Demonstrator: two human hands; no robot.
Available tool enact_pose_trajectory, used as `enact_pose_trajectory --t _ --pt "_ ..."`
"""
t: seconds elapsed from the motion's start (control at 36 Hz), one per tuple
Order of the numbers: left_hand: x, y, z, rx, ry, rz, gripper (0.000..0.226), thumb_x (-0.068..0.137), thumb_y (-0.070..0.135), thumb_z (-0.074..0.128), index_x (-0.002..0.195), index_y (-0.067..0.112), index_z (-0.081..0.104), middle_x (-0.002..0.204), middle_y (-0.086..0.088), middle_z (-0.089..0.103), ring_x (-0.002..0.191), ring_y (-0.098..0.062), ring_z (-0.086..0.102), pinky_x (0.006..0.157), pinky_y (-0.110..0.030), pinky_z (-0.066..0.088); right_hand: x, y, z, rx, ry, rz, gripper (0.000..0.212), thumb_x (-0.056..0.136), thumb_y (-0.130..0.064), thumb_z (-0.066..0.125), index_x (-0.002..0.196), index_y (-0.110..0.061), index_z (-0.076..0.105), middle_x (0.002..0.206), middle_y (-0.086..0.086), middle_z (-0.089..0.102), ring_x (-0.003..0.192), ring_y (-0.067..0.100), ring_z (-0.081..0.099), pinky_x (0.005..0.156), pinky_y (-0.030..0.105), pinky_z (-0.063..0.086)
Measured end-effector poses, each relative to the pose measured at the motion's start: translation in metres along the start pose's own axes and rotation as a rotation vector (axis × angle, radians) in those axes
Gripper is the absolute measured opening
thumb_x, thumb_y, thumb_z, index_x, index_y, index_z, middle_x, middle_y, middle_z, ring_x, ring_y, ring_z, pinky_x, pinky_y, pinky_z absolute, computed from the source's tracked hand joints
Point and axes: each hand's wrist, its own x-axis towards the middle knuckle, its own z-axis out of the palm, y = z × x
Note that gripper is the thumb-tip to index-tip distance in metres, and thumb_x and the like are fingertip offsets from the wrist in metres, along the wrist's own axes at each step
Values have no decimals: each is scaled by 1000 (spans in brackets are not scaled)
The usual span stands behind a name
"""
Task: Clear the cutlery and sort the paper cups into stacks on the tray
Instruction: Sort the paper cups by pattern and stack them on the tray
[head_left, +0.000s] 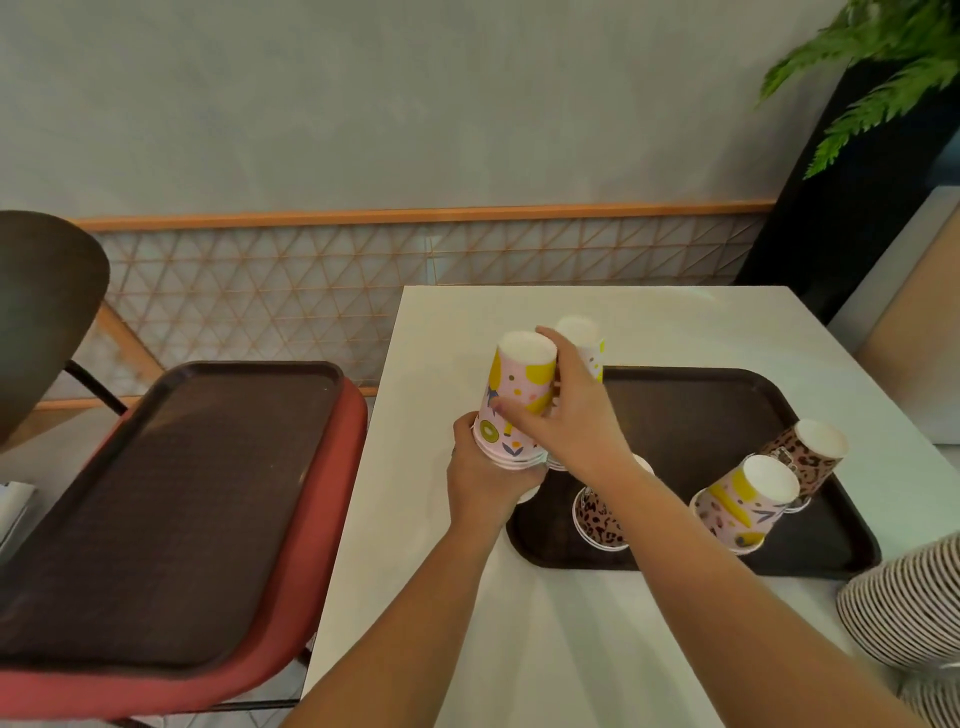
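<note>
At the far left a second tray (171, 514) is lying on a red chair (332, 525), its long axis running away from the camera, nothing on it.

Next, at the left edge of the white table (519, 649), the left hand (480, 473) is wrapping around the bottom of a stack (514, 402) of pink-and-yellow cups. The cups are upside down, white bases up and rims down, and the stack's long axis is leaning a little to the right at the top. It is being held just off the left end of the tray (701, 415) on the table, above the table edge of that tray.

The right hand (571, 415) is coming across from the right, its fingers closing on the stack's middle from the near side. Both hands are therefore gripping the same stack.

Just behind the right hand another stack (584, 343) is standing upside down, mostly hidden.

On the tray, under the right forearm, a leopard cup (597, 517) is sitting rim down; whether it is one cup or several I cannot tell.

Further right a pink cup (743, 504) is standing inverted, base up, and touching it behind is a second leopard cup (805, 452), also inverted. From this view both seem to tilt right.

At the far right edge a striped sleeve (909, 603) is showing.
</note>
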Motion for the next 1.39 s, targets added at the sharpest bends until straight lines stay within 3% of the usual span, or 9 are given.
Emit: enact_pose_trajectory --t 0.08,0.33,0.64,0.75,0.89,1.0,1.11,1.22,1.39 --pt "-2 2 -1 12 1 0 86 55 22 90 125 22 40 111 7 55 100 -13 55 83 -25 48 -3 1 2 11 -12 31 62 74 -34 74 126 -18 44 116 -5 59 106 9 56 91 28 49" --pt "-4 -4 -3 11 7 -24 70 55 17 88 108 26 43 99 7 59 96 -16 59 78 -24 48 14 -10 -13 -20 187 18 52 78 -32 71 119 -10 46 100 -7 56 89 7 55 66 8 44" --pt "3 -7 -7 -22 9 -34 71 56 16 89 110 27 43 98 9 58 93 -13 57 75 -20 46 56 -30 -54 85 633 -82 59 81 -32 70 123 -1 42 115 6 60 99 11 58 75 8 46" --pt "5 -7 -7 -23 1 -36 72 57 17 88 110 28 42 98 9 57 93 -13 57 74 -19 46 61 -14 -51 -25 571 -74 61 80 -31 71 127 -6 41 121 5 57 102 7 54 77 3 43" --pt "8 -5 -6 -12 -3 -35 72 57 19 89 112 27 42 100 9 57 94 -12 56 75 -21 46 56 12 -39 -115 470 -3 64 79 -29 72 129 -6 41 124 10 57 111 20 55 84 22 44" --pt "9 -3 -6 -28 -12 -34 72 56 16 88 111 26 43 101 8 58 96 -14 58 77 -21 47 47 20 -32 -144 372 48 72 78 -30 73 136 -9 37 134 7 48 122 21 47 93 22 39" --pt "9 -2 -5 -29 -3 -24 70 57 16 88 110 27 43 97 10 58 95 -14 57 76 -21 46 32 3 -29 -176 482 -59 75 80 -39 69 138 -7 34 142 7 37 133 17 34 108 24 29" --pt "6 2 -5 -18 -8 -3 71 58 18 88 111 29 42 94 15 55 91 -10 55 74 -19 44 7 -13 -19 -88 409 -180 68 78 -38 69 131 -7 40 129 6 46 114 3 42 90 -1 29" --pt "1 5 -7 -53 -32 22 70 57 17 88 110 32 44 93 22 56 86 2 56 68 -9 43 -13 -7 6 26 84 40 73 73 -28 77 133 -19 38 122 -8 54 109 3 52 78 -4 37"
